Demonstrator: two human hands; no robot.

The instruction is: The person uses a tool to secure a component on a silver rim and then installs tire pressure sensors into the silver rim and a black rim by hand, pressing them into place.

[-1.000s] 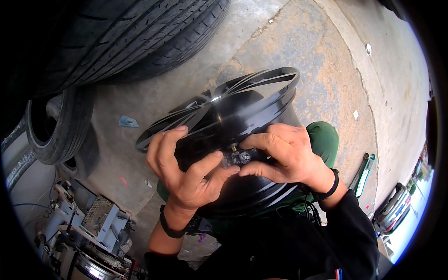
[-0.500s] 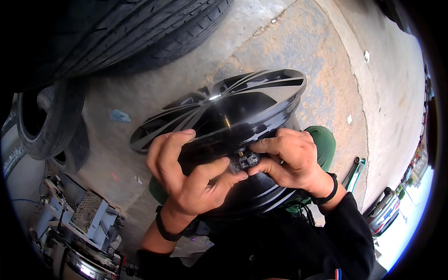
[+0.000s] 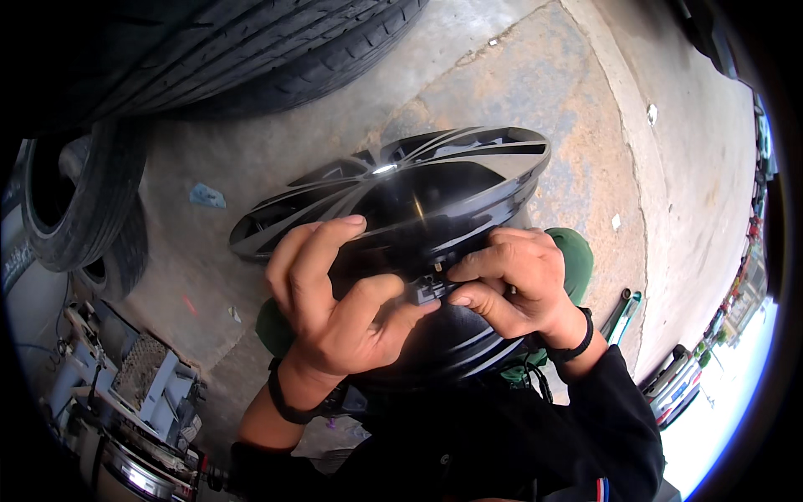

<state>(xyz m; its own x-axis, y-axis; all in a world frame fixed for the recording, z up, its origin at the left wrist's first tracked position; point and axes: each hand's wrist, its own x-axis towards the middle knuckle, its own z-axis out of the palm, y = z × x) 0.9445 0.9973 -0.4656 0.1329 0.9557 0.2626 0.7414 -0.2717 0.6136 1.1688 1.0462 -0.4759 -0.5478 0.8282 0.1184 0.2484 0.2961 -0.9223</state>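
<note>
A black wheel rim (image 3: 493,194) with silver-faced spokes stands tilted between my knees, its barrel toward me. At the barrel, just behind the spoked face, is a small dark boxy part that looks like a tire pressure sensor (image 3: 429,290), with a brass-coloured piece (image 3: 437,267) above it. My left hand (image 3: 347,314) pinches the sensor's left end between thumb and forefinger, its other fingers raised near the rim's edge. Closed in a pinch at the sensor's right end is my right hand (image 3: 517,280). Its fingertips partly cover the sensor there.
Large black tires (image 3: 276,75) stand at the upper left, with smaller-looking ones (image 3: 84,197) below them. A grey machine (image 3: 138,393) is at the lower left. A green-handled tool (image 3: 623,318) lies on the concrete floor (image 3: 577,109) at right. A blue scrap (image 3: 207,196) lies left of the rim.
The sensor has turned or shifted slightly; its round right end, visible before, is now mostly hidden by my right fingertips. Both hands stay at the same spot. The view has shifted a little.
</note>
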